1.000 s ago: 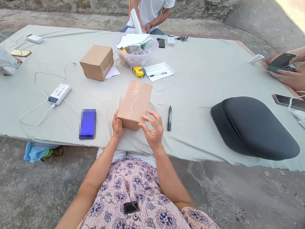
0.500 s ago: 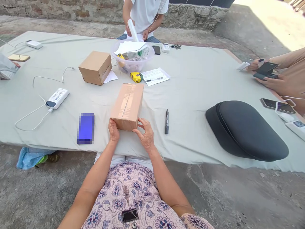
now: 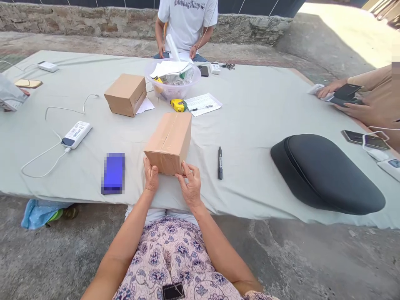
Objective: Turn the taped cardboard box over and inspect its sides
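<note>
A taped brown cardboard box (image 3: pixel 170 135) sits in front of me on the cloth-covered table, its near end facing me. My left hand (image 3: pixel 151 175) grips the near left corner, thumb on the front face and the other fingers partly hidden along the side. On the near right corner, my right hand (image 3: pixel 190 181) holds the box between thumb and fingers. A black marker (image 3: pixel 220 163) lies to the right of that hand. Left of the box is a blue phone-shaped thing (image 3: pixel 113 173), blurred out.
Beyond lie a second cardboard box (image 3: pixel 125 93), a plastic basin (image 3: pixel 175 87), a yellow tape measure (image 3: pixel 178 105) and a written sheet with a pen (image 3: pixel 204 103). A black cushion-like seat (image 3: pixel 325 173) stands right; a cabled white power bank (image 3: pixel 76 134) lies left. Other people sit around the table.
The view has tilted slightly upward. The box appears turned a little, showing more of its front and right side, with both hands still on it. The person opposite has lowered a hand from the white roll.
</note>
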Tool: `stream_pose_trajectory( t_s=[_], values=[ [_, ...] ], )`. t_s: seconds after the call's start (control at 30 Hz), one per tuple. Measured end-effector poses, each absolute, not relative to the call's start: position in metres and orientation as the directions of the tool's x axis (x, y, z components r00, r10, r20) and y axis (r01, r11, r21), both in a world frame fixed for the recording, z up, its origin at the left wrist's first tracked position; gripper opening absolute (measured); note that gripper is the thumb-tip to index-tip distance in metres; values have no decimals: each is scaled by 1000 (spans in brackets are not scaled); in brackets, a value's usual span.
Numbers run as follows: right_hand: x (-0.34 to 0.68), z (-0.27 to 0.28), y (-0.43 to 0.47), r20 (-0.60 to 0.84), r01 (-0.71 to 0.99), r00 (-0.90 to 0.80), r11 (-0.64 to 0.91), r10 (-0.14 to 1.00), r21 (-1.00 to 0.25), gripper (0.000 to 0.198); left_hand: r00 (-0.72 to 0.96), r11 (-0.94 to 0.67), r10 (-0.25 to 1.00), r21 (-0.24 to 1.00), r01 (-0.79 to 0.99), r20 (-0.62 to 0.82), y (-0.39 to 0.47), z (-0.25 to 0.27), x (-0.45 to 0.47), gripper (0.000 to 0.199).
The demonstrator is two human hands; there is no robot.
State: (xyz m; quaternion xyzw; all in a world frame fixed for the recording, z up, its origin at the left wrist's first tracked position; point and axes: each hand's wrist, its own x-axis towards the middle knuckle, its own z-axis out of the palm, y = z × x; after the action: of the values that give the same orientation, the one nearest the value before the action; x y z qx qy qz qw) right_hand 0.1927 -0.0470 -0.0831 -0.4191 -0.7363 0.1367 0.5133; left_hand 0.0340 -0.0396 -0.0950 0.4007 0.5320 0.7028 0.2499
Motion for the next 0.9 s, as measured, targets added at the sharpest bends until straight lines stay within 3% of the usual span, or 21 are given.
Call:
stream_pose_trajectory(
  t_s=[0.2, 0.4, 0.8, 0.9],
  values=[
    [181, -81, -60, 652, 538, -84, 585, 754, -607, 40, -382, -367, 852, 929, 53, 358, -39, -93, 36, 126],
    [176, -89, -59, 611, 546, -96, 555, 786, -627, 39, -391, -282, 856, 939, 195, 338, -40, -95, 37, 142],
    [192, -86, -51, 571, 467, -166, 573, 804, -673, 39, -438, -224, 816, 906, 360, 376, -46, -88, 41, 134],
    [212, -71, -35, 564, 535, -44, 496, 825, -684, 60, -384, -243, 829, 881, 406, 406, -46, -91, 38, 136]
  ],
)
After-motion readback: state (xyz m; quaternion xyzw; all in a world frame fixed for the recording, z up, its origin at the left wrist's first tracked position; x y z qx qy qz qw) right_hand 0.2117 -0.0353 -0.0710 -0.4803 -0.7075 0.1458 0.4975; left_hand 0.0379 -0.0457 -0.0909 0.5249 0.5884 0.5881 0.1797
